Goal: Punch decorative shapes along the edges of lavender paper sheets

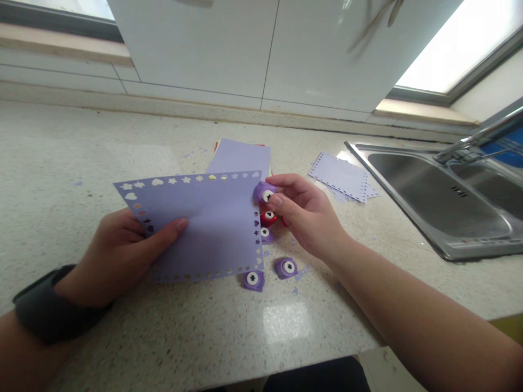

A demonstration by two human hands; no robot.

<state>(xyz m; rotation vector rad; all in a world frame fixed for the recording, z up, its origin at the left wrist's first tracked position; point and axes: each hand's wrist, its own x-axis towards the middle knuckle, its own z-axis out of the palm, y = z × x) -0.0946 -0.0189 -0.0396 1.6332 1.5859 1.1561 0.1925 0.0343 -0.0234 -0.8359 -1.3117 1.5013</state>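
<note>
My left hand (122, 250) grips a sheet of purple paper (204, 223) by its left side, thumb on top. Star, heart and flower shapes are cut out along the sheet's edges. Between the thumb and fingers of my right hand (304, 212) is a purple craft punch (263, 193) with a white button, at the sheet's right edge near the upper corner. Below it lie a red craft punch (268, 219) and another purple punch (265, 234), partly covered by the sheet. Two more purple punches, one at the sheet's lower corner (253, 280) and one to its right (287, 268), rest on the counter.
A stack of uncut paper (241, 155) lies behind the held sheet. Several punched sheets (341, 175) are piled near the steel sink (433, 207) at right. Small paper scraps (300, 274) dot the speckled counter (163, 343). White cabinets (204, 49) stand along the back.
</note>
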